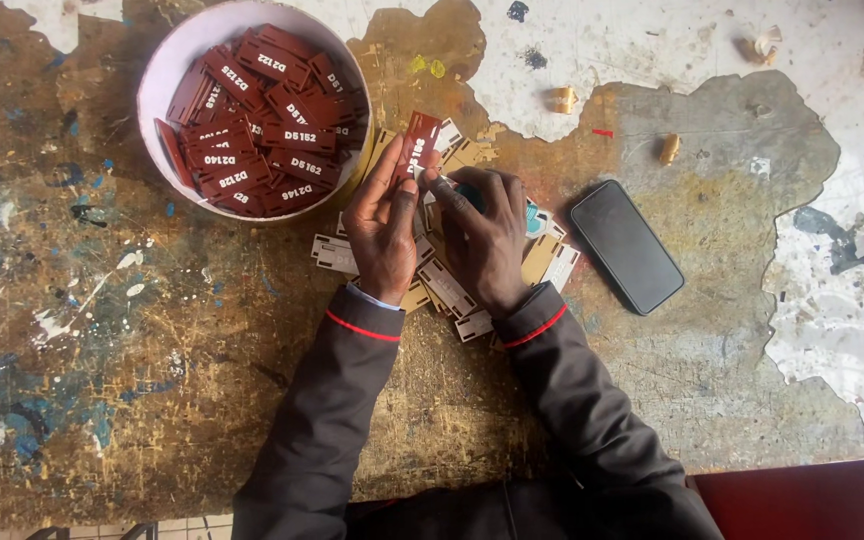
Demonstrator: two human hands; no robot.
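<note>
Tag point(419, 140), a small dark red plate with white lettering, is pinched at its lower end between the fingers point(404, 178) of both hands and stands tilted, its long axis running up and slightly right, away from the person. Taking that tag as the landmark and going left to right: up and to its left sits a round white bowl point(167, 75) heaped with more red tags point(262, 125) of the same kind, close enough that the bowl's rim nearly meets the held piece. Just below the tag, the left hand point(382, 225) grips it with thumb and forefinger closed on its edge, and this hand lies nearer the bowl. Right beside it, the right hand point(482, 240) is curled, its fingertips touching the tag's lower corner; how firmly it grips I cannot tell. Under both hands, below the tag, spreads a loose pile of pale tan and white backing pieces point(447, 290). Further right and lower lies a black phone point(625, 246), face dark, apart from the pile. All of this rests on a worn counter point(152, 380), brown and paint-spattered, with white coating peeling along its right side.
</note>
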